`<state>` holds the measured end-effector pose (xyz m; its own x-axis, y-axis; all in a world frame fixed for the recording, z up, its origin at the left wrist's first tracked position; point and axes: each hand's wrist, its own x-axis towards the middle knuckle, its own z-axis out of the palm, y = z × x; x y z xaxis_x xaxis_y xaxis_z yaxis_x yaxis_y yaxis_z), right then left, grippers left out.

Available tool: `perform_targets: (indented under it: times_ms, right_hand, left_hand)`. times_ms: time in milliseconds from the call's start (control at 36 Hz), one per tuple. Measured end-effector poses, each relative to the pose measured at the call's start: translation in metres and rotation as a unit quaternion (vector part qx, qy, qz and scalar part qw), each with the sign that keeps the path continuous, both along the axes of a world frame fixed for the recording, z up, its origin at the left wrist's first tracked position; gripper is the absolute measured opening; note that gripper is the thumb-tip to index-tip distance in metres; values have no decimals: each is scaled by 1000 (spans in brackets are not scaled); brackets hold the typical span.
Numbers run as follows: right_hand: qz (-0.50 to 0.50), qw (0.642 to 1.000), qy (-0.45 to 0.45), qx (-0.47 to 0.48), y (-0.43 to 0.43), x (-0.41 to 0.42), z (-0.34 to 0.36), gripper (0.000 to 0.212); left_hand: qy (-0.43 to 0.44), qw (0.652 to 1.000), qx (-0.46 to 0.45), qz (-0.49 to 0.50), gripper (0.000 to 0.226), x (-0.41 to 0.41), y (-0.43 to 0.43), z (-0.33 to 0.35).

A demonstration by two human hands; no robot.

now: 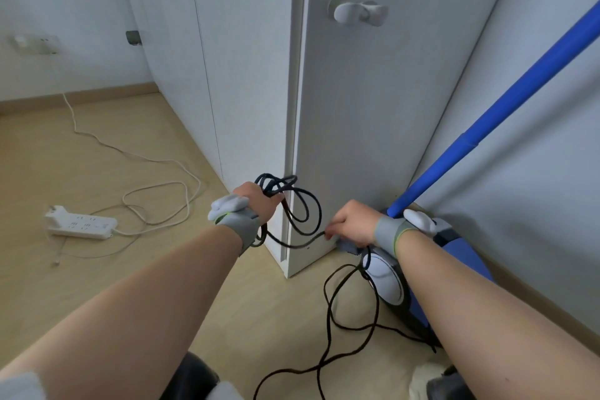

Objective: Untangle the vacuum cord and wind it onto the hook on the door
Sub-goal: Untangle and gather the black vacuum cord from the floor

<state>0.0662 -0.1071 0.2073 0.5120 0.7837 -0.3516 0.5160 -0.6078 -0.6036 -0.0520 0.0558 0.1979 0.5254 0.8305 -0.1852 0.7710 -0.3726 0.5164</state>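
Note:
My left hand (259,200) grips a bunch of black vacuum cord (306,214) loops low in front of the white door's (373,107) edge. A strand runs from those loops to my right hand (352,221), which pinches it close to the door's bottom. More cord lies in loose curves on the wooden floor below my right arm. The blue and white vacuum (389,282) stands against the wall at the right, its blue tube (506,107) slanting up. A white hook (357,11) sits high on the door with nothing on it.
A white power strip (82,224) with a long white cable (156,185) lies on the floor at the left, running toward a wall socket (35,42). White cabinet panels (227,58) stand left of the door. Dark shoes show at the bottom edge.

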Motion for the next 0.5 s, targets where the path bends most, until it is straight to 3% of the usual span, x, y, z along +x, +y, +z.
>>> perform_targets:
  times_ms: [139, 500]
  right_hand:
    - [56, 998, 22, -4, 4, -3, -3, 24]
    - [-8, 993, 79, 83, 2, 5, -4, 30]
  left_hand:
    - [19, 998, -58, -18, 51, 4, -2, -13]
    - [35, 959, -233, -154, 21, 3, -23, -10]
